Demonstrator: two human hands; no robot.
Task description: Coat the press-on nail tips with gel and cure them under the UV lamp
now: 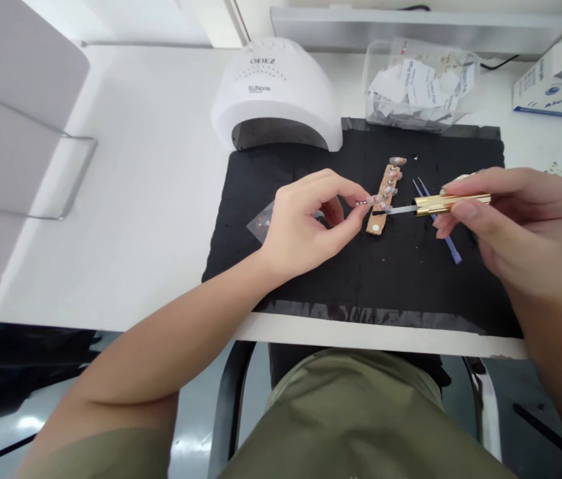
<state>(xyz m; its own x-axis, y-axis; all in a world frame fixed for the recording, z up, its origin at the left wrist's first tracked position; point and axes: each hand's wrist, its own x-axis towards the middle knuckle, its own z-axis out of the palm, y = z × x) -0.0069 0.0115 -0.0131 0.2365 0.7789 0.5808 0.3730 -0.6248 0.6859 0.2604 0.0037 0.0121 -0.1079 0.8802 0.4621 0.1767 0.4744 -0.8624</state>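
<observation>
Between the thumb and forefinger of my left hand (310, 216) is a small decorated false nail (373, 199), pinched at its left end. My right hand (520, 219) grips the gold cap of a nail polish brush (453, 203); its pale stem points left and the dark tip is just under the nail, though I cannot tell whether they touch. Behind the tip lies a tan strip (376, 226) with several decorated nails along it and a white dot at its near end. Blue-violet tweezers (447, 243) lie partly under my right hand.
A white nail lamp (275, 93) stands at the back of the black mat (340, 293). Behind the mat, a clear bin (420, 120) holds torn white packets. An alcohol pad box (555, 86) stands far right. A clear bag (259, 223) lies partly behind my left hand.
</observation>
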